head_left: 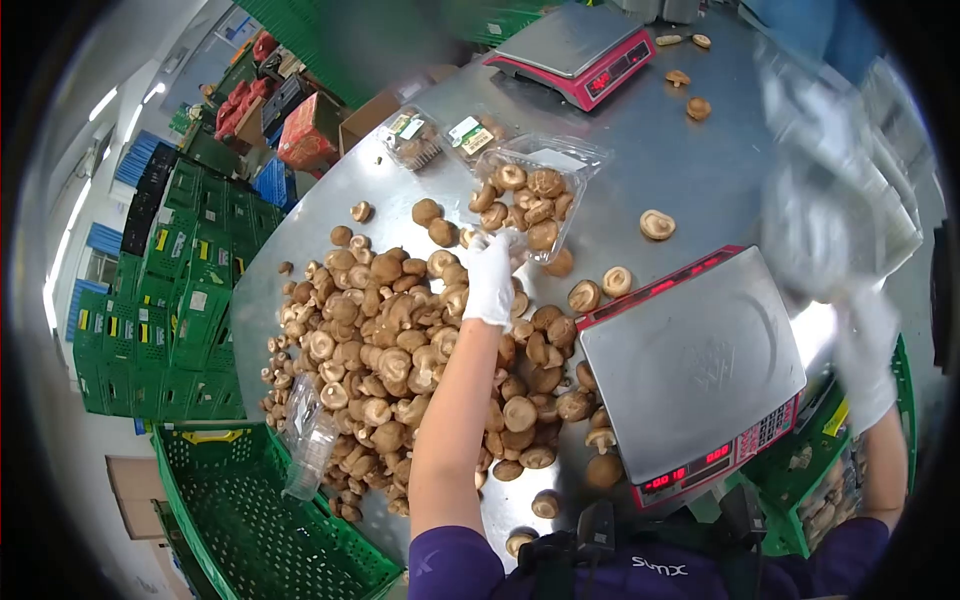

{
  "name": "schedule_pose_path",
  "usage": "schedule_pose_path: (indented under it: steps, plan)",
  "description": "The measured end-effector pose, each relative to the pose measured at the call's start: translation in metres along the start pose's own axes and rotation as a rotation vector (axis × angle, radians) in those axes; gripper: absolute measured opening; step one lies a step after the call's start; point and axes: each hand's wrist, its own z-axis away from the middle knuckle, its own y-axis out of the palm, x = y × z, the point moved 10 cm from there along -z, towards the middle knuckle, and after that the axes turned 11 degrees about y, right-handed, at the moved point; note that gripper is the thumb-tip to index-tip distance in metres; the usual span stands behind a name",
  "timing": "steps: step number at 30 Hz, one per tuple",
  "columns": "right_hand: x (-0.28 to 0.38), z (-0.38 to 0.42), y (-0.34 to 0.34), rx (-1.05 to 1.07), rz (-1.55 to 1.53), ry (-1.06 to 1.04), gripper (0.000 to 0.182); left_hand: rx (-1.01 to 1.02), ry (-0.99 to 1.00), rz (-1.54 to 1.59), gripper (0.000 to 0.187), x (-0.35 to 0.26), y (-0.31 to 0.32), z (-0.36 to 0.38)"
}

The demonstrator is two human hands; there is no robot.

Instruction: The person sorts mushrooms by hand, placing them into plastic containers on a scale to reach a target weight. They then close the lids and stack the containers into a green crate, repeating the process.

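My left hand (492, 270), in a white glove, is at the upper edge of a big pile of brown mushrooms (385, 350). Its fingers are bent beside a clear plastic tray of mushrooms (530, 205); what they grip, if anything, is hidden. My right hand (865, 340), also gloved, is blurred at the right, by a blurred clear plastic container (820, 200); its fingers are smeared by motion. Between my arms a red scale (695, 365) has a bare metal plate and lit red digits. Two labelled packs, one a clear box (410, 138), the other a clear box (474, 135), stand behind the pile.
A second red scale (572, 45) stands at the back of the metal table (690, 170). A green crate (270, 520) sits at the lower left, with an empty clear container (310, 440) near its edge. Green crates (185, 290) are stacked at the left. Another crate (800, 475) is at the lower right.
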Motion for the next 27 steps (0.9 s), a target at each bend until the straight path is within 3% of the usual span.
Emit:
schedule_pose_path:
  steps: [2,3,4,6,12,13,16,18,20,24,27]
  plan:
    - [0.057,0.055,0.036,0.149,0.139,-0.283,0.036,0.028,0.016,-0.029,0.018,-0.021,-0.015,0.027]
    - [0.079,0.069,0.035,0.153,-0.045,-0.286,0.042,-0.001,0.003,0.024,0.017,-0.024,-0.025,0.040]
    - [0.084,0.085,0.050,0.291,-0.099,-0.260,0.046,-0.008,0.015,-0.012,0.015,-0.031,-0.037,0.053]
    - [0.090,0.116,0.066,0.320,-0.025,-0.306,0.033,0.007,0.039,0.014,0.011,-0.053,-0.044,0.084]
    - [0.158,0.105,0.002,0.243,-0.196,-0.389,0.053,-0.007,0.051,0.001,0.010,-0.085,-0.077,0.169]
    - [0.162,0.111,0.003,0.318,-0.290,-0.389,0.056,-0.015,0.049,0.032,0.008,-0.085,-0.082,0.182]
    - [0.182,0.120,0.041,0.898,-0.963,0.244,0.064,0.031,0.073,0.038,0.005,-0.100,-0.084,0.222]
    - [0.220,0.130,0.068,1.042,-1.420,0.494,0.069,0.049,-0.017,0.035,0.011,-0.097,-0.095,0.248]
    - [0.250,0.134,0.096,1.085,-1.648,0.677,0.068,0.069,-0.079,0.009,0.017,-0.094,-0.106,0.271]
    - [0.315,0.142,0.122,1.226,-2.075,0.913,0.061,0.099,-0.125,-0.079,0.009,-0.087,-0.125,0.305]
    - [0.326,0.157,0.141,1.130,-2.095,0.975,0.054,0.032,-0.073,-0.201,0.019,-0.087,-0.155,0.317]
